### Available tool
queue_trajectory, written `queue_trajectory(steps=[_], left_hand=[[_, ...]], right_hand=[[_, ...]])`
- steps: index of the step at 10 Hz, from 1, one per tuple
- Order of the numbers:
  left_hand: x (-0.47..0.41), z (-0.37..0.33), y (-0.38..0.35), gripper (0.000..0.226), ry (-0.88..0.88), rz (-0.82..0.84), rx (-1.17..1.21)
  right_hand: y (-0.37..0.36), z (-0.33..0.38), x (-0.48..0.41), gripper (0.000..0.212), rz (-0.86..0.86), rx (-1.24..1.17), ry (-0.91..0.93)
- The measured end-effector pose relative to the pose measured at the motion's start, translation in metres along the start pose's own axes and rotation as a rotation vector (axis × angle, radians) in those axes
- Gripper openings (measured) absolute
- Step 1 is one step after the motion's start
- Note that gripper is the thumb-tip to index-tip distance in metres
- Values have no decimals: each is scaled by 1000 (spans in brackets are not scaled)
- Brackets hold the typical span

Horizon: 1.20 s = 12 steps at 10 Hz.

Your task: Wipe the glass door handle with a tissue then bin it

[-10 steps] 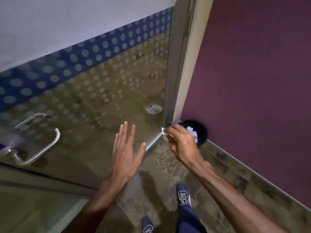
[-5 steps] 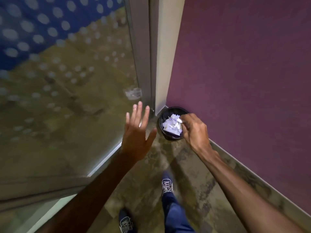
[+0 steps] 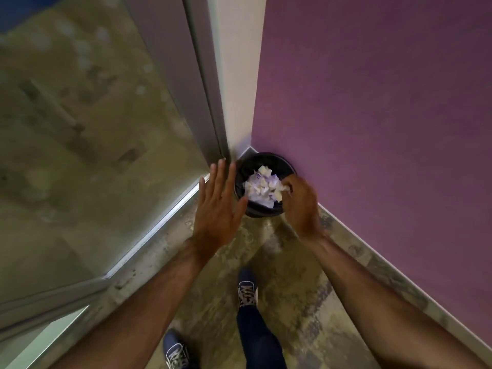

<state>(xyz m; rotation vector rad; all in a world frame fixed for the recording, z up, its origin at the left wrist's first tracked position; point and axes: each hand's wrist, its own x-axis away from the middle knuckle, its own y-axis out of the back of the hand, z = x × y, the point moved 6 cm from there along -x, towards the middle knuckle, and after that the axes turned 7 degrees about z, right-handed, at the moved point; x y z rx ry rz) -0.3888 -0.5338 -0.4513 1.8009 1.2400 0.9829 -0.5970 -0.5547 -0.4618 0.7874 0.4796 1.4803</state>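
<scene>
Right hand (image 3: 299, 202) is curled over the bin (image 3: 241, 170), fingertips pinching what looks like the tissue (image 3: 285, 187), so it's gripped, not dropped yet. Just under it the bin's already stuffed with paper. Left hand (image 3: 217, 209) hangs open and empty beside the bin. Handle's out of view, so I'd guess the wiping's done and only the let-go is left.

The right hand (image 3: 300, 206) covered part of the bin (image 3: 262, 162), and it was hard to tell if its fingers held a tissue. The glass door (image 3: 87, 134) looked blurry. Both arms were cut off at the bottom edge.
</scene>
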Motion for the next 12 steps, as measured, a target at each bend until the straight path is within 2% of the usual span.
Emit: queue_trajectory(steps=[2, 4, 6, 9, 12], left_hand=[[-38, 37, -64, 73, 33, 75, -89], [-74, 61, -112, 74, 34, 129, -105], [-99, 74, -134, 74, 41, 167, -110], [-120, 84, -156, 75, -4, 138, -101], [-117, 98, -177, 74, -11, 73, -86]], right_hand=[[-53, -53, -42, 17, 13, 6, -39], [-101, -102, -78, 24, 96, 15, -119], [-125, -115, -105, 30, 118, 54, -105], [-157, -133, -149, 28, 233, 218, -116], [-169, -159, -149, 36, 219, 154, -113]])
